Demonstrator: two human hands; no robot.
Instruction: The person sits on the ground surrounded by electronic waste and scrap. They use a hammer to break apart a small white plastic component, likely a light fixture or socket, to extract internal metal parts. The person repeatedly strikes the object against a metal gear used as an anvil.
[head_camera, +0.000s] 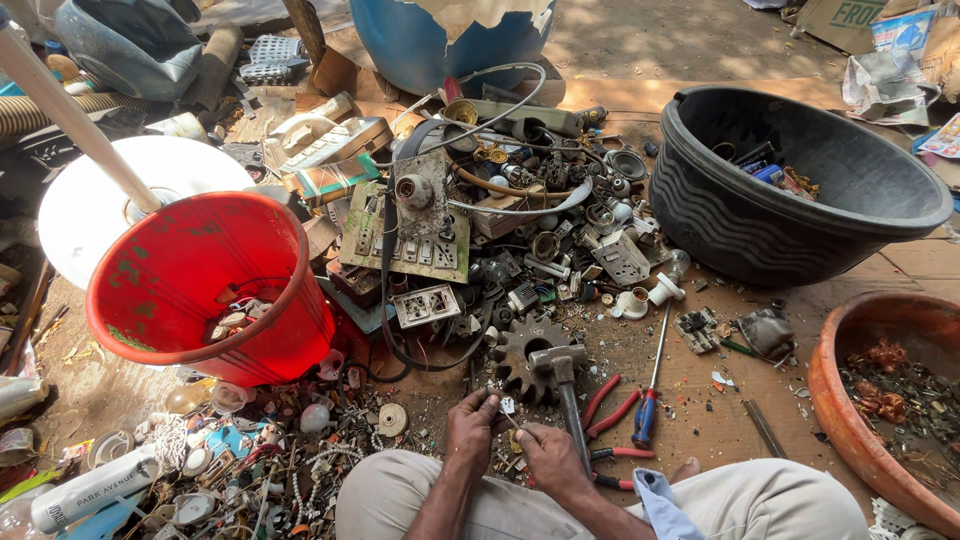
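Small metal part (507, 405) pinched between both hands (510, 432), above lap

A tiny scrap part (508, 405), pale and metallic looking, is sitting pinched between the fingertips of the left hand (472, 420) and the right hand (548, 455), just above the lap. It's too small to tell what it is exactly, maybe some electrical fitting.

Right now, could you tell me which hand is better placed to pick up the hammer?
Probably the right hand: the hammer handle runs down just beside it. The left hand sits farther over, pinching a small metal piece with the right.
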